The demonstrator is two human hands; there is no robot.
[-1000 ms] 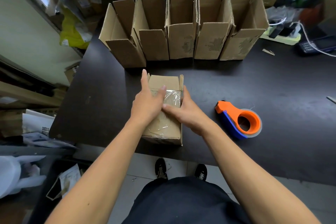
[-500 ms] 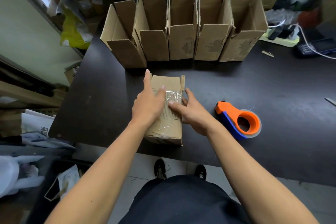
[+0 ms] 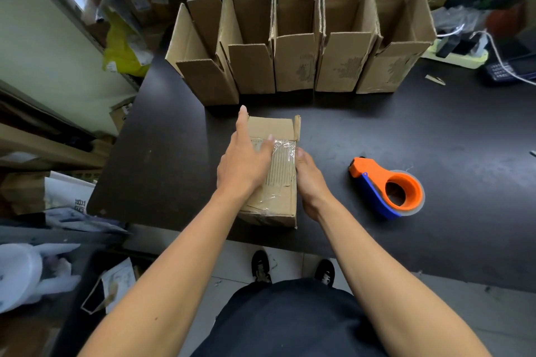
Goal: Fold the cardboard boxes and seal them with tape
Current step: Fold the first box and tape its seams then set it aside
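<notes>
Box [image 3: 278, 182] — between left hand [image 3: 246, 165], seemingly right hand [image 3: 309, 180].

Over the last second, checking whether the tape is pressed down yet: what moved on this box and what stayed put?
The right hand slid off the taped top to the box's right side. The left hand stayed flat on top of the taped cardboard box, fingers straight. The box, the orange tape dispenser and the row of open boxes behind did not shift.

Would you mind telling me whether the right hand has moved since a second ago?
Yes. The right hand slid off the box top to its side, toward the tape dispenser.
</notes>
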